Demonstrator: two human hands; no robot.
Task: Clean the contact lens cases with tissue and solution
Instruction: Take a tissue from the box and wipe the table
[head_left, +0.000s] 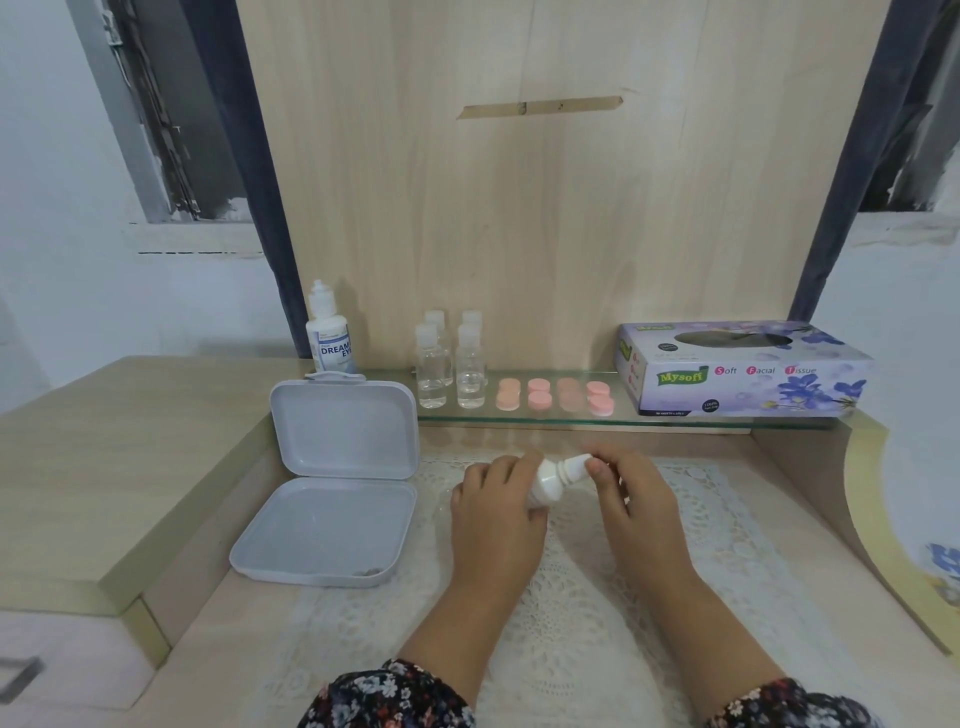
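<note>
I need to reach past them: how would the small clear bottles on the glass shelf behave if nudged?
The clear bottles look tall and narrow, so probably tippy. They seem nearly empty, hence likely light. Packed together, one falling might knock over its neighbours on the glass shelf.

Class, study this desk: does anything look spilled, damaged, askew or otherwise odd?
Little stands out. A strip of tape sits crooked on the wooden back panel, and a small dark bit of debris lies in the open white box. No spills show.
</note>
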